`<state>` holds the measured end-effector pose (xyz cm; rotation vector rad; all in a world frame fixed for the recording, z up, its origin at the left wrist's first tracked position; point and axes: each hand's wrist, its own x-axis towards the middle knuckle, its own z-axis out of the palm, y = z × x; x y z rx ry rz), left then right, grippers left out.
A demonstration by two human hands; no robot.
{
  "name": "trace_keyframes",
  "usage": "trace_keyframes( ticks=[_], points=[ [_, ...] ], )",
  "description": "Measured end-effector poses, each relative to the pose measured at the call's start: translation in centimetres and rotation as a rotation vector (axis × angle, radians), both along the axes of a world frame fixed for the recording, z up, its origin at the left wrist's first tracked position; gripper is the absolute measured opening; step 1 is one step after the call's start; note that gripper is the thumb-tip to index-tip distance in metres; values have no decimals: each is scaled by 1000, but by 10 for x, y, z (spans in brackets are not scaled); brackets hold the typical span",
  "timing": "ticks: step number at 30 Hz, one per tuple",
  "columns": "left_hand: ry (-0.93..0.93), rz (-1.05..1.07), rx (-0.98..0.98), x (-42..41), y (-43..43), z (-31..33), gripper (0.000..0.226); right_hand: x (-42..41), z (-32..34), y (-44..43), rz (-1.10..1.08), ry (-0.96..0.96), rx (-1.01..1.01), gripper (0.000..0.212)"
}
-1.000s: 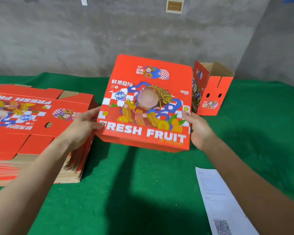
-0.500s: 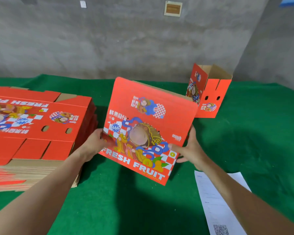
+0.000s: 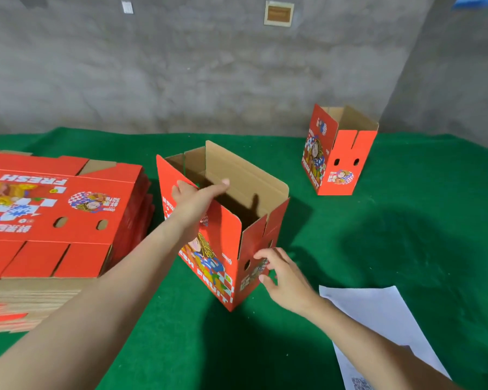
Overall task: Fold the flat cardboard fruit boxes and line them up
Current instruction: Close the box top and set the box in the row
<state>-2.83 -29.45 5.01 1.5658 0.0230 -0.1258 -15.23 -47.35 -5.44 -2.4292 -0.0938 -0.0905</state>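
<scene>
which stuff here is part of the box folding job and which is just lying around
Job: opened box in front; stack of flat boxes on the left; finished box at the back.
Lying about: white paper sheet at the near right; framed plate on the wall.

Even soft light, dark shadows on green cloth [image 3: 406, 249], blurry, curved edges
</scene>
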Motion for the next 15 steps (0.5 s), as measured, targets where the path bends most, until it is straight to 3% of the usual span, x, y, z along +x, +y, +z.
trace_keyframes(
  ticks=[3,8,11,15],
  points=[
    [-18,72,127,2,6,-10,87,7,-2,1,-31,-71,-87,30],
    [10,-49,-69,11,21,-9,89,12,-15,6,-14,-101,-257,35],
    [5,-110,-106,15,19,-9,83,15,-22,7,62,-52,-364,48],
    [-13,-144,-95,21,6,-7,62,24,-24,4,110,50,-508,82]
  ],
)
